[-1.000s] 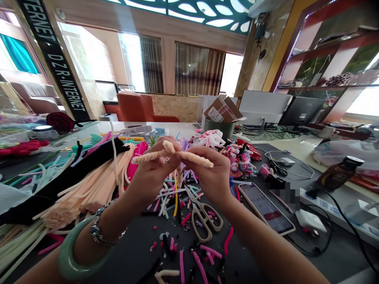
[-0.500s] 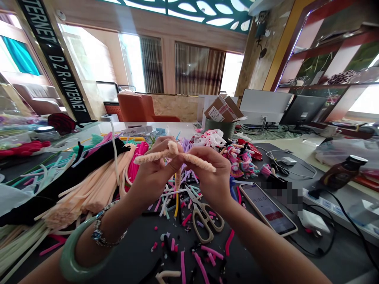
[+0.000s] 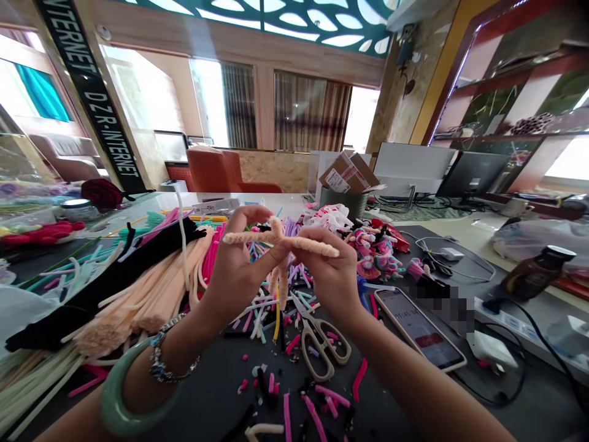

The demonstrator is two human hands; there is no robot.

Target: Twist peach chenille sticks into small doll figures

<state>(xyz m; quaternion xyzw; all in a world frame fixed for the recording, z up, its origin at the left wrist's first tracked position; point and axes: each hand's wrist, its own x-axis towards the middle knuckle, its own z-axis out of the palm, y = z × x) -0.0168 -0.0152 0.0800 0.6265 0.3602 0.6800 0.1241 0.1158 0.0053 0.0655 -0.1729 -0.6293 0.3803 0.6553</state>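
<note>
Quick look at my bench right now: both hands are up off the worktop [image 3: 216,393], holding a fuzzy peach chenille stem [image 3: 257,237] in the air. It runs pretty much left to right between them, dipping a bit toward the right end, and a second peach strand [image 3: 281,285] crosses it near the middle and hangs down toward me.

The left hand [image 3: 239,276] has a narrow grip, with the thumb up by that crossing and the curved index finger [image 3: 251,210] arching above the stem. The right hand [image 3: 329,273] is pinching the right arm of the stem, and its fingers are mostly hidden behind the fuzz. The crossing sits closer to the left thumb than to the right hand.

Just below are beige-handled scissors [image 3: 319,347] lying among loads of cut pipe-cleaner bits [image 3: 276,393]. A phone [image 3: 419,331] lies off to the right, and big bundles of peach stems [image 3: 142,313] are on the left. There's a jade bangle [image 3: 138,393] on the left wrist too.
</note>
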